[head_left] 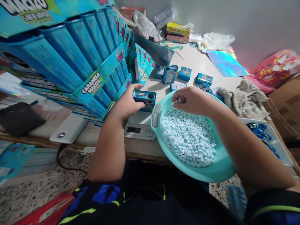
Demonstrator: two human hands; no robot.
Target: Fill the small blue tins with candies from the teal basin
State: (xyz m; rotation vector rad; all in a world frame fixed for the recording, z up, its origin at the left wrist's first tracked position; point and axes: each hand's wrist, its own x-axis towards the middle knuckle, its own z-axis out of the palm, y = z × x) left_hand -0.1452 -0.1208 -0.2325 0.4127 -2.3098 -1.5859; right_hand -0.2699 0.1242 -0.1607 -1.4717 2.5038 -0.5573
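Observation:
My left hand grips a small blue candy tin by its left end, with thumb and fingers around it. A round hole shows dark in the tin's top. The tin is on or just above a white digital scale. Over the far rim of a turquoise bowl, my right hand pinches a few candies between its fingertips. Small white and pale blue candies fill much of the bowl's bottom.
Several blue tins stand and lie behind the bowl. Stacked display boxes rise at the left. A grey cloth and a white tray with blue lids are at the right. Plastic bags lie farther back.

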